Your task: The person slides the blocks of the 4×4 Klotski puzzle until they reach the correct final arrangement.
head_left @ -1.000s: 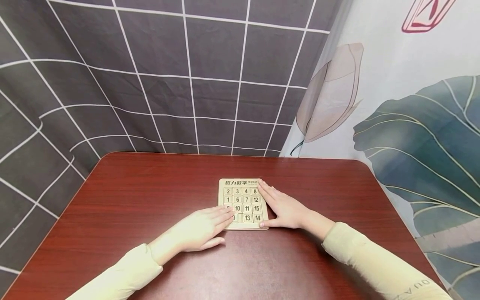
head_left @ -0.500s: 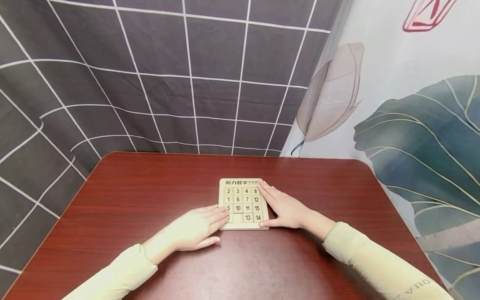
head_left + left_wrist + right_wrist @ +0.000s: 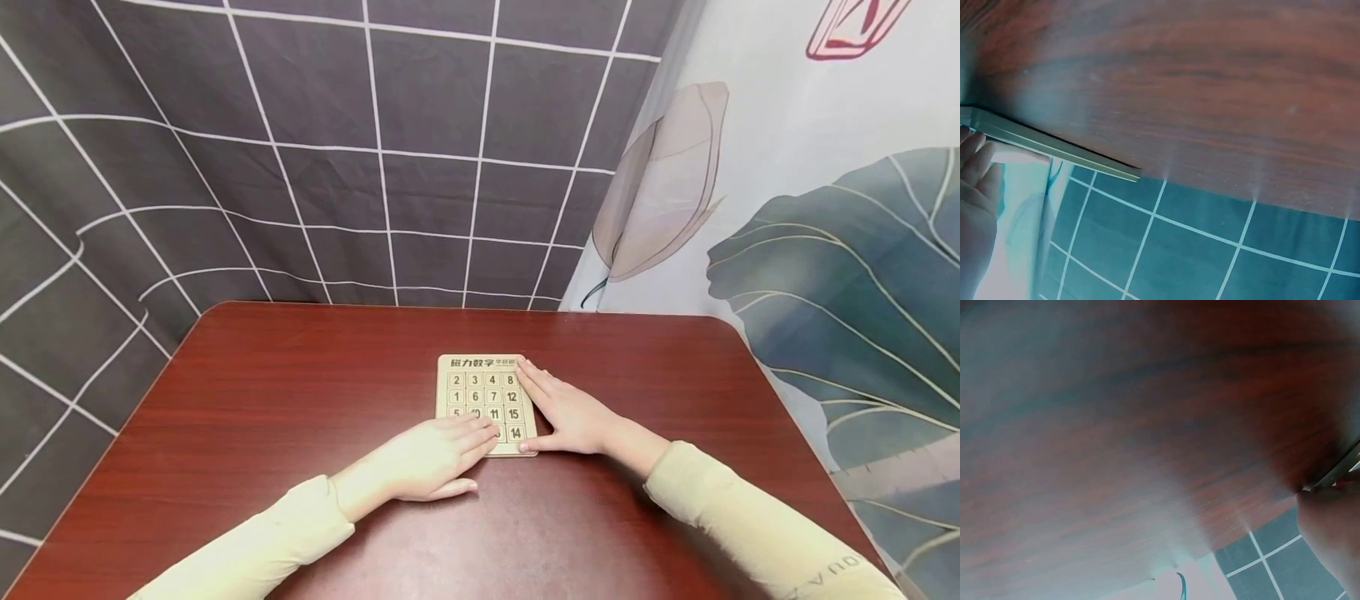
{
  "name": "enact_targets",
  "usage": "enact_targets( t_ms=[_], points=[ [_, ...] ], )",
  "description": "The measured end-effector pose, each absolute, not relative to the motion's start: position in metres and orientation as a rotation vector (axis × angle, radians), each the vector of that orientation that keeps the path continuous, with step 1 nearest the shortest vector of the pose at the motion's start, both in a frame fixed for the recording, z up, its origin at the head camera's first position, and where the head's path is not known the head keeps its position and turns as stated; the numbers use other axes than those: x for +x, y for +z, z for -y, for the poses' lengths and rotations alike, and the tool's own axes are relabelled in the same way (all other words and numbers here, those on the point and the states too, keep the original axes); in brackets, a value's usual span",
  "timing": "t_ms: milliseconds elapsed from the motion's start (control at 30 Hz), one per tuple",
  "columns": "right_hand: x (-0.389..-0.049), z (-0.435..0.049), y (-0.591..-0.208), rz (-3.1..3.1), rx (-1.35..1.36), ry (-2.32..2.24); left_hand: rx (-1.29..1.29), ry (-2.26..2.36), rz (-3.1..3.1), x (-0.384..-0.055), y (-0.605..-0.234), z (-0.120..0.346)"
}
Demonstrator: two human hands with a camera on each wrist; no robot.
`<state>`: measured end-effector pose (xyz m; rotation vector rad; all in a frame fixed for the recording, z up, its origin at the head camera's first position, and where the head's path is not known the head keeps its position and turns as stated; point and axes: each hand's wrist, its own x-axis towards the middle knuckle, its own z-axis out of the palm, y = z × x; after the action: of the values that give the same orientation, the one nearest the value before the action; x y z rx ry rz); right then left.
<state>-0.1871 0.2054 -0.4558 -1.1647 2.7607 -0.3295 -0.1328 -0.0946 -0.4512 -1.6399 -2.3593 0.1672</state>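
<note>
A pale wooden number slide puzzle [image 3: 442, 385] lies flat on the table, with dark Chinese characters along its top border. My left hand [image 3: 435, 460] reaches over its lower left part with straight fingers, the tips on the tile 13 [image 3: 498, 434]. Those fingers hide most of the bottom row and part of the row above. At the right side, my right hand [image 3: 572, 417] steadies the board, fingertips at the upper right corner and thumb at the lower right corner. The left wrist view shows the board edge-on [image 3: 1060, 147] beside the left fingers [image 3: 979, 164].
The dark red wood-grain table [image 3: 300, 375] has rounded far corners. Behind it hangs a grey curtain [image 3: 427, 200] with white grid lines. A white curtain [image 3: 675, 250] with leaf prints hangs at the right.
My left hand first drew slightly left, with tile 9 shifting into the first column of the bottom row. It has since moved right, onto tile 13. The right hand has stayed in place.
</note>
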Motion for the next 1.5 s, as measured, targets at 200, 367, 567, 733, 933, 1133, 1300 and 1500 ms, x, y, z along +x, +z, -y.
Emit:
enact_targets(
  t_ms=[200,367,567,733,933,1133,1300,1500],
  points=[
    [-0.189,-0.205,-0.456,-2.753,-1.141,-0.326,-1.620,0.106,2.396,-0.133,-0.453,0.103],
    [-0.190,-0.204,-0.456,-2.755,-1.153,-0.317,-1.601,0.038,2.408,-0.132,-0.452,0.116],
    [-0.191,-0.205,-0.457,-2.760,-1.163,-0.310,-1.615,0.070,2.355,-0.131,-0.450,0.120],
    [-0.189,-0.205,-0.455,-2.754,-1.160,-0.322,-1.651,0.089,2.287,-0.133,-0.449,0.114],
    [-0.188,-0.204,-0.453,-2.743,-1.150,-0.334,-1.672,0.109,2.327,-0.138,-0.445,0.093],
    [-0.188,-0.204,-0.455,-2.742,-1.160,-0.337,-1.678,0.152,2.391,-0.141,-0.441,0.074],
    [-0.188,-0.204,-0.455,-2.747,-1.157,-0.329,-1.672,0.149,2.423,-0.142,-0.445,0.075],
    [-0.188,-0.204,-0.455,-2.753,-1.148,-0.329,-1.636,0.134,2.431,-0.140,-0.450,0.092]
  ],
)
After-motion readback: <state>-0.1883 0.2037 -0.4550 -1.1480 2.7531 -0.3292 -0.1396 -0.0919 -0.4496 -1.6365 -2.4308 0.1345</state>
